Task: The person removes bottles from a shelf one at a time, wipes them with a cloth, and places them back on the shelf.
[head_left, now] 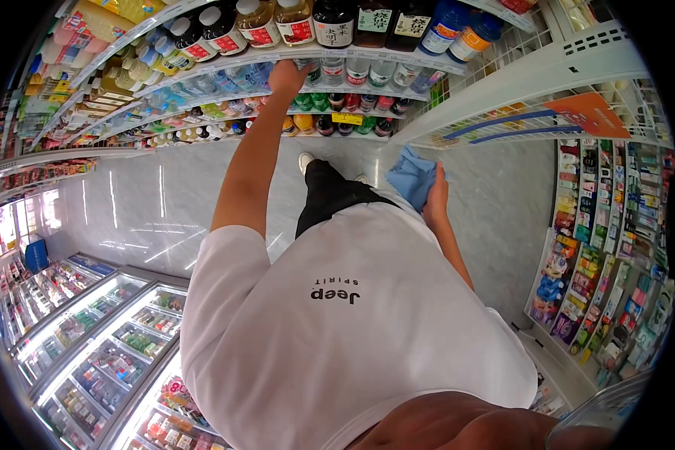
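Observation:
My left hand [287, 78] reaches up to a shelf of clear drink bottles [331, 71], just under the shelf edge above. Its thumb points right, against or close to a clear bottle; most of the other fingers are hidden, so its grip does not show. At my right side, my right hand [436, 196] is closed on a light blue cloth [410, 174], which hangs in loose folds above the floor.
Large dark-capped and white-capped jars [333, 24] line the shelf above. Lower shelves hold coloured bottles [302, 122] and a yellow price tag [346, 118]. A white wire rack [495, 86] stands right. Glass-door fridges [109, 352] are at lower left, stocked shelves [585, 247] far right.

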Demonstrator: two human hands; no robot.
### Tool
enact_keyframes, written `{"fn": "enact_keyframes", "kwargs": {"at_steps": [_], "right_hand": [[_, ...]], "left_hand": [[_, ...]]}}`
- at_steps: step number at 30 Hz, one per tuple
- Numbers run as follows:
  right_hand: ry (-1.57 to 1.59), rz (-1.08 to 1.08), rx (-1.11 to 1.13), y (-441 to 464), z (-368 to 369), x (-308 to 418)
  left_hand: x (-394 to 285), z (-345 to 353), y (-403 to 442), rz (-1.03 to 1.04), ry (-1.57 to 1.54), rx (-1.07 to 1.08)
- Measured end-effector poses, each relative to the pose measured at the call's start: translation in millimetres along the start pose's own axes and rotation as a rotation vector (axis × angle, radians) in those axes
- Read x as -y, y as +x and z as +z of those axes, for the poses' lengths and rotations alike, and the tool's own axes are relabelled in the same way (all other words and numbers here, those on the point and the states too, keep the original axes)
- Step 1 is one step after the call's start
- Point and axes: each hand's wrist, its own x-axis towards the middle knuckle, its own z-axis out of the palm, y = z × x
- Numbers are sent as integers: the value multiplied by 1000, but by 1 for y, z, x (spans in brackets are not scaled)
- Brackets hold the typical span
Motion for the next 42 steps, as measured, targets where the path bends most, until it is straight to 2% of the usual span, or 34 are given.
{"fn": "enact_keyframes", "kwargs": {"at_steps": [9, 18, 24, 27, 33, 42], "right_hand": [[-33, 2, -8, 6, -1, -12], [-35, -27, -16, 0, 6, -9], [-14, 11, 23, 8, -5, -16], [-20, -10, 8, 10, -7, -18], [-6, 7, 22, 14, -9, -20], [37, 37, 7, 11, -9, -19]], "left_hand": [[-1, 3, -5, 6, 52, -124], [-6, -1, -9, -30, 18, -91], [-4, -2, -15, 38, 9, -123], [13, 12, -17, 185, -53, -264], [20, 25, -40, 258, -190, -356], [2, 44, -50, 167, -174, -462]]}}
